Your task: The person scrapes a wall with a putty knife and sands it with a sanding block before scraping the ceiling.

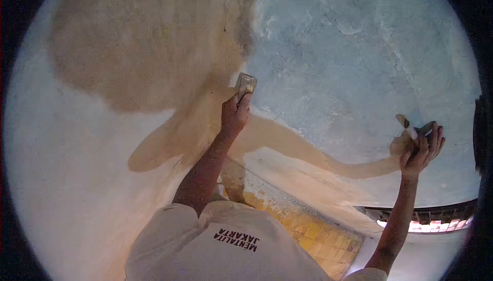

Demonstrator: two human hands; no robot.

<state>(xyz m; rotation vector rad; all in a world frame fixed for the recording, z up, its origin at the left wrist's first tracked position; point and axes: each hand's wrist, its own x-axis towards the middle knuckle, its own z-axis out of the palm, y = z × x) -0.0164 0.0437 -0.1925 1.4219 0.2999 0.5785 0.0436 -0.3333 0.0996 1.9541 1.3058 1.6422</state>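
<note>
My left hand (236, 111) is closed around a small, flat rectangular tool (247, 83), pale and worn like a putty scraper. It rests at the wall, where a tan area meets a blue-grey surface. Further right, my right hand (423, 150) reaches up to the blue-grey wall (328, 65). Its thumb side holds a white-handled tool (409, 128) with a brownish, dark-holed end. The fingers lie over a dark flat part against the wall, partly hidden by the hand. I cannot make out that tool's exact kind.
A thin crack (226, 11) runs down the upper wall beside a large brownish patch (144, 45). Yellow tiles (313, 229) appear below, past my white shirt (231, 255). A bright opening (436, 225) with a dark edge sits at lower right. Arm shadows fall across the wall.
</note>
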